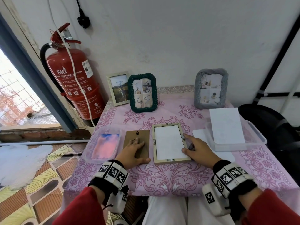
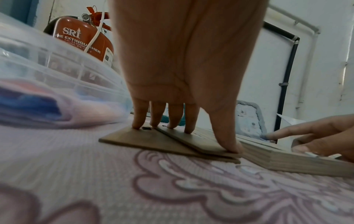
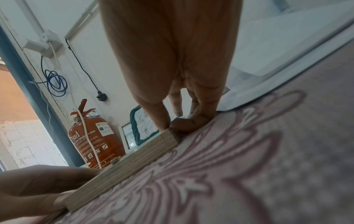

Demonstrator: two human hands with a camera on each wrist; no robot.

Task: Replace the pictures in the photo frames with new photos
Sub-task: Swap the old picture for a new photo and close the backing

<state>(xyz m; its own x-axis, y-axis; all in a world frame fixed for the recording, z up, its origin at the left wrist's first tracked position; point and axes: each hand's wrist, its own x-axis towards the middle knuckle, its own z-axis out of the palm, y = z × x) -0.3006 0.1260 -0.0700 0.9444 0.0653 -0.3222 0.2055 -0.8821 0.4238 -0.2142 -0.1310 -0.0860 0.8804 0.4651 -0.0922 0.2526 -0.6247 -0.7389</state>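
A light wooden frame (image 1: 172, 161) lies face down mid-table with a white sheet (image 1: 168, 142) in its opening. Its brown backing board (image 1: 129, 137) lies flat on the cloth just left of it. My left hand (image 1: 133, 151) rests on the board with spread fingers, and the fingertips (image 2: 188, 130) and thumb press down on the backing board (image 2: 134, 139). My right hand (image 1: 196, 148) holds the frame's right rail: index finger straight along it, thumb on top, other fingers curled against the outer side. The right wrist view shows that thumb on the frame (image 3: 122, 171).
A clear tray (image 1: 87, 153) with a pink-blue photo sits at the left, and another tray (image 1: 259, 137) with white sheets at the right. Three upright frames stand at the back: white (image 1: 117, 88), green (image 1: 142, 92), grey (image 1: 211, 88). A fire extinguisher (image 1: 78, 85) stands left of the table.
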